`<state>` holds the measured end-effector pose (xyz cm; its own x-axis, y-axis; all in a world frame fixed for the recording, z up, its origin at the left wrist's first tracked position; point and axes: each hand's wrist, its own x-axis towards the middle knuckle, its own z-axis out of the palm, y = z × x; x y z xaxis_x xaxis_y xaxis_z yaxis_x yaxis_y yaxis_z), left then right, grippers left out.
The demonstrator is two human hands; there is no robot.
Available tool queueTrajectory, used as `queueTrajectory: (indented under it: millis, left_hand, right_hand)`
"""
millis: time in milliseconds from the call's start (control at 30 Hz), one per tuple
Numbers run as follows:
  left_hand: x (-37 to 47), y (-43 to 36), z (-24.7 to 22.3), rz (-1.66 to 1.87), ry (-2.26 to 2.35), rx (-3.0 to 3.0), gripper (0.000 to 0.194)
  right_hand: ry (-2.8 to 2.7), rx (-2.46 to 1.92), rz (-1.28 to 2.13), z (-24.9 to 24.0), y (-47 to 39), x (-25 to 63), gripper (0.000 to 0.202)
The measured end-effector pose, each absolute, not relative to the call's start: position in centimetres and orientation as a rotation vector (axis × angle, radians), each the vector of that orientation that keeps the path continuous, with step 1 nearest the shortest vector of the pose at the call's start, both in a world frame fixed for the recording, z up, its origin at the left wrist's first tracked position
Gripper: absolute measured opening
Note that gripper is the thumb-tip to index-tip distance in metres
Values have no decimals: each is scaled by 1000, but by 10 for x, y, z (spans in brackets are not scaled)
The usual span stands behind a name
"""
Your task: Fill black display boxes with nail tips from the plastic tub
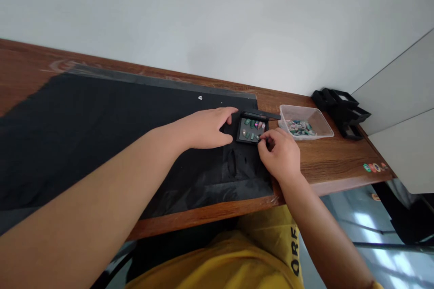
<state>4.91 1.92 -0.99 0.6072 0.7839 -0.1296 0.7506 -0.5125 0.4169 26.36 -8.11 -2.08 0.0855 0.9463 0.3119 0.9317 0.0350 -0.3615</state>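
Note:
A small black box (239, 135) with its lid (261, 113) tilted up lies on the black mat. In its grey insert sit several press-on nails (252, 123), mostly green, some pink. My left hand (217, 128) is just left of the box, thumb and fingers apart, holding nothing. My right hand (280, 150) is at the box's front right corner, thumb and forefinger pinched together over the insert's lower row. What lies between those fingertips is too small and hidden to make out.
Right of the box, a clear plastic tub (320, 123) holds several wrapped green pieces. Several black boxes (344, 108) are piled at the table's right end. A small white scrap (200, 98) lies on the mat (118, 144). Round stickers (375, 167) mark the wooden table's front edge.

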Motion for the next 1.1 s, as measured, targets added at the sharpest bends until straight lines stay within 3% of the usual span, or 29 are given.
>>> queueTrajectory:
  millis: [533, 1100]
  left_hand:
    - [50, 19, -12, 120, 1200, 2424, 90]
    - [50, 18, -7, 81, 1193, 2445, 82]
  right_hand:
    - [-1855, -1804, 46, -20, -82, 262, 9]
    - [-1862, -1910, -12, -22, -76, 257, 19]
